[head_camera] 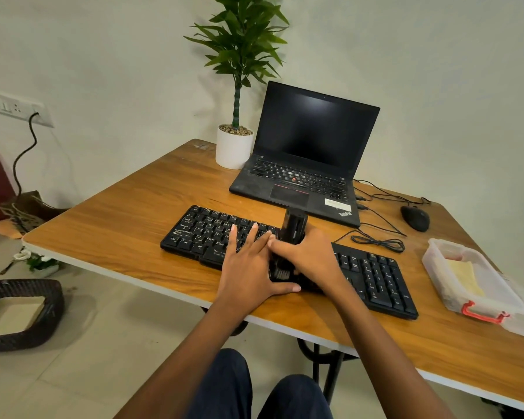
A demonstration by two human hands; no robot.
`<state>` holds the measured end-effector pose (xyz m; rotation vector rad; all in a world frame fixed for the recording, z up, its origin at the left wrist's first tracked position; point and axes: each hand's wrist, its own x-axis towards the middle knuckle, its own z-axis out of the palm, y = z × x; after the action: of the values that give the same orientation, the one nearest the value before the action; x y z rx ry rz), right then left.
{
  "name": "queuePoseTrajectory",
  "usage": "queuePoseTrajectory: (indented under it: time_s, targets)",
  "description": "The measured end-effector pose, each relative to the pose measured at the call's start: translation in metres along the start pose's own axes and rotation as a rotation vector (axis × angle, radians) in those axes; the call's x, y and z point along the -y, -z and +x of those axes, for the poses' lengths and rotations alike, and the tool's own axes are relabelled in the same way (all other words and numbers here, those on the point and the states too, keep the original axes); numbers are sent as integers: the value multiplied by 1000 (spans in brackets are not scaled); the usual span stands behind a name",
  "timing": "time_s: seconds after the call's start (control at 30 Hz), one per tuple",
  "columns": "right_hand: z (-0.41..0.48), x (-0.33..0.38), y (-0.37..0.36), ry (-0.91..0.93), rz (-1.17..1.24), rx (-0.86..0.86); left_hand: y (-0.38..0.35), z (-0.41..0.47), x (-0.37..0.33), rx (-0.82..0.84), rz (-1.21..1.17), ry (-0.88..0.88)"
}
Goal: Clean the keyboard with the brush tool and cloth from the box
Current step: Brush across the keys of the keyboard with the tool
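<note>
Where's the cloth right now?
Head view, far right: the cloth lies in the open box on the table, right of the keyboard.

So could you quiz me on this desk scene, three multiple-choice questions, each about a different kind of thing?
1. Where is the mouse?
A. right of the laptop
B. inside the box
C. on the floor

2. What colour is the latch on the plastic box?
A. blue
B. red
C. green

3. What is the right hand doing?
A. resting empty
B. typing on the laptop
C. gripping a black brush tool over the keyboard

Answers: 1 A, it sits on the table beside the laptop. 2 B, the clip is red. 3 C, its fingers wrap the tool.
</note>
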<state>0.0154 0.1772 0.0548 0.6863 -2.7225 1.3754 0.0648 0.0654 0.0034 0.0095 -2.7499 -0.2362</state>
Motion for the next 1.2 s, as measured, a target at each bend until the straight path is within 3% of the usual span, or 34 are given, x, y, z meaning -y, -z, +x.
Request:
queuePoseTrajectory:
  time_s: [0.17,0.4,0.57,0.7,0.83,0.97,1.1,1.2]
  targets:
    - [14,-7,4,-29,-24,-160,1,-2,0,27,-7,12]
    - [-7,-5,-6,27,19,-74,-1,-1,0,-11,-54,1]
    - [5,-6,-1,10,50,-185,-2,0,1,0,-31,4]
    - [-9,-1,-14,-3,47,-84,-2,0,2,-13,-89,-2]
    - [1,-6,-1,-22,12,-177,0,-1,1,-15,-51,-1]
    - [2,-17,15,-102,101,-255,2,0,18,-46,23,-57]
    - [-12,-18,32,-133,370,-173,10,3,55,-71,24,-184]
    - [-15,-15,33,-119,340,-149,7,5,63,-77,19,-220]
